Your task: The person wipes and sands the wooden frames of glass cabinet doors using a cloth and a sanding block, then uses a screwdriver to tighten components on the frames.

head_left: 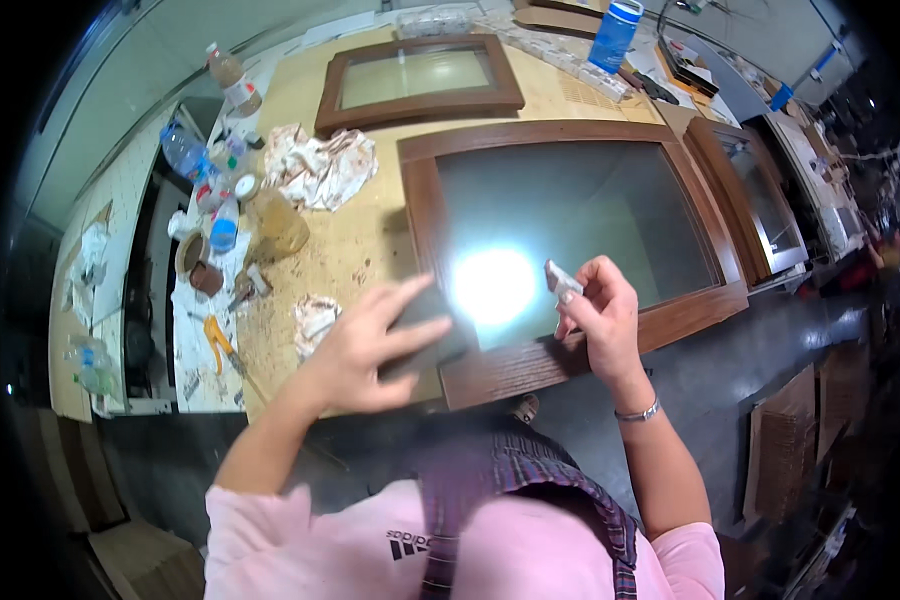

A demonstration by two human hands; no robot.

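Observation:
My left hand [365, 350], slightly blurred, is at the near left corner of a brown wooden-framed glass panel [560, 362]. Its spread fingers lie over a dark grey flat pad [432, 318], whose exact kind I cannot make out. My right hand [602, 310] is raised over the panel's near edge. Between its thumb and fingers it pinches a small folded whitish piece [564, 278] with a dark tip, perhaps paper or cloth. A bright lamp reflection shows in the glass between both hands.
Behind lies a smaller framed glass panel [420, 80]; another [745, 200] stands at right. Left on the table [360, 235] are stained rags [320, 165], a jar of amber liquid [278, 225], several bottles and an orange-handled tool [220, 345]. A blue bottle [615, 38] stands far right.

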